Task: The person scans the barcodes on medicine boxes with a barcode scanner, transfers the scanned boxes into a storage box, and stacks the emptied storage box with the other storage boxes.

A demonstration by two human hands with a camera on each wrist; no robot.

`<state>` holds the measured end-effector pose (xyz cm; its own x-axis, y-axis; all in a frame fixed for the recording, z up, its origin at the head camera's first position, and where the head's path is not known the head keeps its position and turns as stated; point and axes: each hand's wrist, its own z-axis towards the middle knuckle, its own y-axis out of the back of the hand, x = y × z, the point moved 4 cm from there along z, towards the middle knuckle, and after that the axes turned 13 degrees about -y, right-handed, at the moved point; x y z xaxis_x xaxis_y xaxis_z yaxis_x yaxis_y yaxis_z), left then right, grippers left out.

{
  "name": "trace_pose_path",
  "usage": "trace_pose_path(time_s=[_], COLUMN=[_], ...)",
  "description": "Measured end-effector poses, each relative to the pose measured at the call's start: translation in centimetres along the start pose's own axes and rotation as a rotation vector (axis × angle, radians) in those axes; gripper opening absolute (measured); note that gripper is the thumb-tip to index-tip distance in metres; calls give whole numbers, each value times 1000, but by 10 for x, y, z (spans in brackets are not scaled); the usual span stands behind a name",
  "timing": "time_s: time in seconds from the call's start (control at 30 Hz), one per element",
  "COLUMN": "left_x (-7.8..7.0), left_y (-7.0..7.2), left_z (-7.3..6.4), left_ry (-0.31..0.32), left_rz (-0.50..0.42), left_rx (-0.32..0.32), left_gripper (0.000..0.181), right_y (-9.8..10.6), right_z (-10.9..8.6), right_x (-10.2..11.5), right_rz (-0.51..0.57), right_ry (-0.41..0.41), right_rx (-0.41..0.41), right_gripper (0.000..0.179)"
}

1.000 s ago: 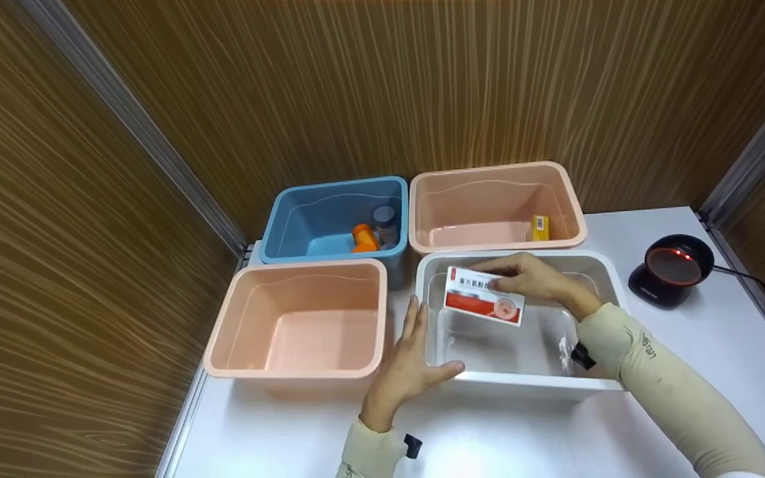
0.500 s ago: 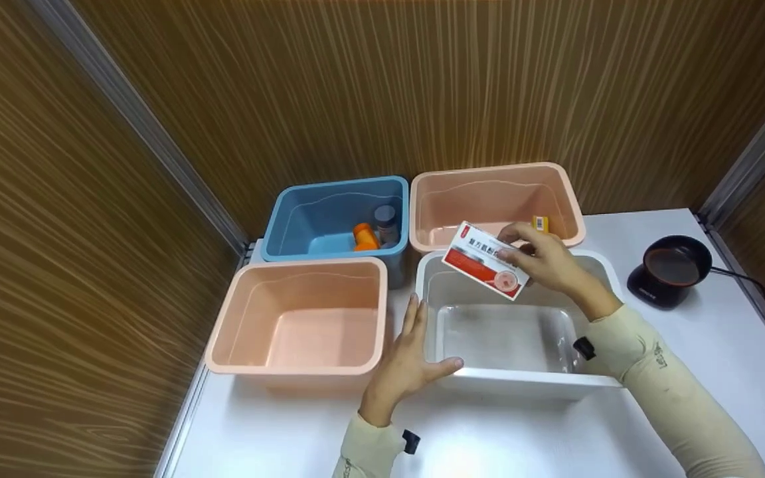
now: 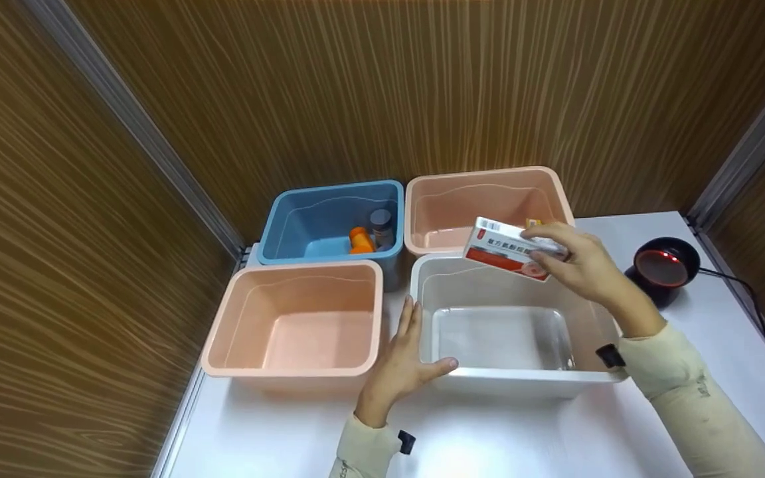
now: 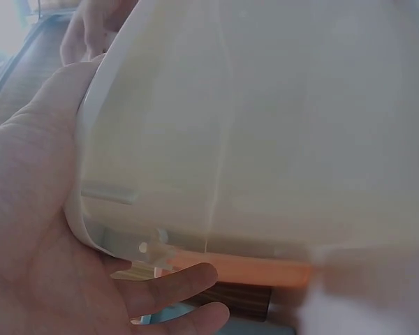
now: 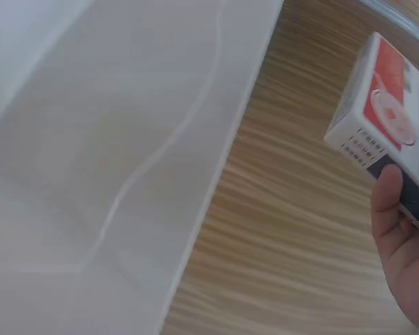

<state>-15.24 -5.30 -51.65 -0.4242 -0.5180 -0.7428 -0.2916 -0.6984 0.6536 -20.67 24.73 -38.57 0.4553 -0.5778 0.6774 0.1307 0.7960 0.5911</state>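
Observation:
My right hand (image 3: pixel 578 262) pinches a white and red medicine box (image 3: pixel 505 247) by its right end, above the back rim of the white bin (image 3: pixel 522 376). In the right wrist view the medicine box (image 5: pixel 394 115) shows a red band and small print, with a fingertip against its dark label. My left hand (image 3: pixel 399 368) rests with fingers spread and straight at the white bin's near left corner. In the left wrist view the left hand (image 4: pixel 42 202) lies along the bin's wall, thumb at its rim.
A pink bin (image 3: pixel 489 174) at the back right holds a small yellow box (image 3: pixel 532 223), partly hidden. The blue bin (image 3: pixel 303 192) has an orange bottle (image 3: pixel 360 240) and a grey-lidded jar (image 3: pixel 381 227). Another pink bin (image 3: pixel 293 372) stands left; a black scanner (image 3: pixel 663 265) glows red at right.
My right hand has lifted the medicine box from over the white bin and moved it back and to the right, turning it on the way. The left hand stays in place.

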Motion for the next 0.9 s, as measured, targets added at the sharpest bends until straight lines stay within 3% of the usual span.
trace_pose_path(time_s=[0.27, 0.37, 0.6, 0.67, 0.83, 0.9], left_x=[3, 2, -1, -1, -2, -3], left_y=[-2, -4, -4, -4, -4, -5], left_z=[5, 6, 6, 6, 7, 7], left_ry=[-4, -10, -5, 7, 14, 8], left_rz=[-8, 4, 28, 31, 41, 43], left_rx=[-1, -2, 9, 14, 14, 14], left_gripper=[124, 124, 124, 124, 124, 123], right_y=[47, 68, 113, 122, 133, 135], right_z=[-13, -22, -59, -70, -92, -101], right_x=[-14, -27, -74, -90, -125, -137], right_rz=[-10, 18, 139, 238, 698, 815], right_ry=[-19, -91, -416, -503, -658, -703], right_rx=[-94, -131, -258, -265, -285, -298], right_gripper=[37, 33, 29, 30, 27, 26])
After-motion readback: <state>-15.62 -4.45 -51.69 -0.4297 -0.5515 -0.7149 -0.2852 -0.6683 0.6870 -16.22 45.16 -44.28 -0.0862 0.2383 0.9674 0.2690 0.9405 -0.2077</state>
